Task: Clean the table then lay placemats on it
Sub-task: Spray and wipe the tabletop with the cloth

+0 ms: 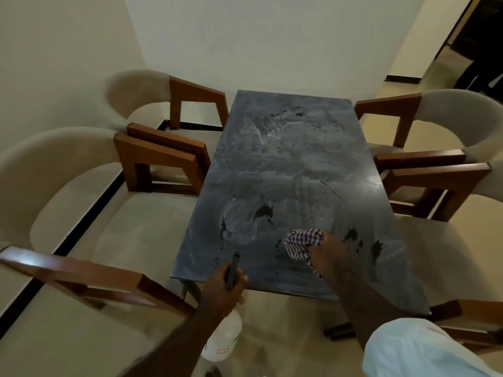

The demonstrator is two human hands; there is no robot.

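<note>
Table (pixel 285 164), dark and smeared, spreads ahead of both my hands. My left hand (pixel 221 292) grips the spray bottle (pixel 226 338) by its neck, the table's near edge just beyond the knuckles. Rightward, my right hand (pixel 330 257) presses the checked cloth (pixel 300 243) flat, tabletop directly beneath it.

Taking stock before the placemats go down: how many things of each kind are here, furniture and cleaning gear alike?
Table: 1
Chairs: 4
Checked cloth: 1
Spray bottle: 1
Total: 7
</note>
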